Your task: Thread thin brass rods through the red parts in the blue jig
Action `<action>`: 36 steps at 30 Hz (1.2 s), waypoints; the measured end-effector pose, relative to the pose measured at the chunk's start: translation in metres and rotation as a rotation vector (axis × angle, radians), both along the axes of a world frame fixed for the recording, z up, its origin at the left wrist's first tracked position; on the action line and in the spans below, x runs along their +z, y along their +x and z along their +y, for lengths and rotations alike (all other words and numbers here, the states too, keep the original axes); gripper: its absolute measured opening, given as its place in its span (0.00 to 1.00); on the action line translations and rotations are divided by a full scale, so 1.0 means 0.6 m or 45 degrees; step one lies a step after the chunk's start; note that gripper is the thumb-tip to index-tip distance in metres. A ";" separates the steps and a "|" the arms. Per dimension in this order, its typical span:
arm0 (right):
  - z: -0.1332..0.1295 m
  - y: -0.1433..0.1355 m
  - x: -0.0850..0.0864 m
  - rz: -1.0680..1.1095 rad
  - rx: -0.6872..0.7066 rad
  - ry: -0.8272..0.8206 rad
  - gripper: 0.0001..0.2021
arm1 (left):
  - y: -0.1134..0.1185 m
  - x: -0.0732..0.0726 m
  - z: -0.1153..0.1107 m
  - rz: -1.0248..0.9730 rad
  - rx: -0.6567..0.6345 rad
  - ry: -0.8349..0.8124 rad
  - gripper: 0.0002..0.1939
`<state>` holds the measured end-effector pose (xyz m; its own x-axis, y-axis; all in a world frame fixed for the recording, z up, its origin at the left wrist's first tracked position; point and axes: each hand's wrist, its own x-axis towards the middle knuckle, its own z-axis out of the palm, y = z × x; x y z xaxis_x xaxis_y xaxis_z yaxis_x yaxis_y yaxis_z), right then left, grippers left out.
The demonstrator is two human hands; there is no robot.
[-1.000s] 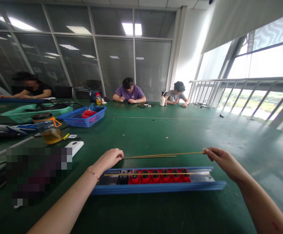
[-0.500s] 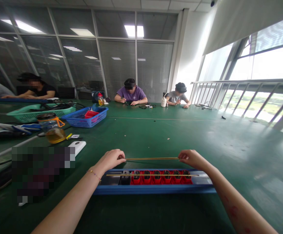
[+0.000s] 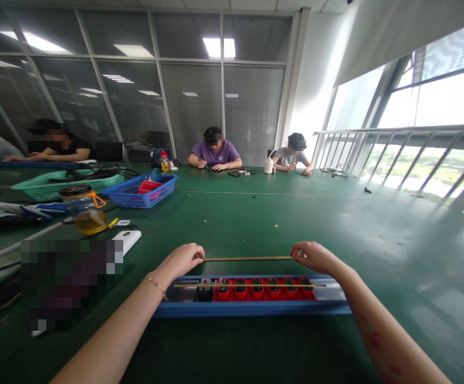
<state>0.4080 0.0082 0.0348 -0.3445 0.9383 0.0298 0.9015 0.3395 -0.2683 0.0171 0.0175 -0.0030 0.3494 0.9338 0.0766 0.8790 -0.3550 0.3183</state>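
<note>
My left hand (image 3: 184,260) pinches the left end of a thin tan stick (image 3: 248,259). At its right end my right hand (image 3: 312,256) has its fingers closed on the same stick, which lies level just beyond the blue tray (image 3: 256,309). Inside the tray is a row of several red holders (image 3: 240,290) with dark round parts, and one black holder (image 3: 205,293) at the left of the row. Another thin stick (image 3: 196,285) lies lengthwise across the tops of the holders. Both wrists are near the tray's ends.
To the left are a blue basket (image 3: 144,198), a green basket (image 3: 36,189), a jar of amber liquid (image 3: 90,220) and a white device (image 3: 127,241). Several people sit at the far side, one in a purple shirt (image 3: 221,154). A white bottle (image 3: 269,166) stands there.
The two sticks between my hands now appear as one line. My hands have otherwise hardly moved, and the tray and its contents look the same.
</note>
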 end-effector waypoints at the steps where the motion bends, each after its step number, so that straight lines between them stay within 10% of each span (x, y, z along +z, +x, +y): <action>1: -0.009 0.002 0.015 0.050 0.081 -0.065 0.09 | 0.000 0.000 0.000 0.003 -0.002 0.003 0.08; 7: -0.067 0.024 0.086 0.199 0.247 -0.414 0.16 | 0.000 0.002 -0.001 0.023 -0.012 0.011 0.08; 14: -0.065 0.020 0.072 0.186 0.222 -0.705 0.16 | 0.001 0.003 -0.002 0.030 -0.006 0.011 0.09; 25: -0.093 0.047 0.133 0.319 0.300 -0.435 0.20 | -0.006 -0.007 0.002 0.022 -0.015 0.037 0.08; 36: -0.030 0.058 0.056 0.163 0.153 -0.248 0.16 | 0.000 0.001 -0.002 0.029 0.000 0.053 0.14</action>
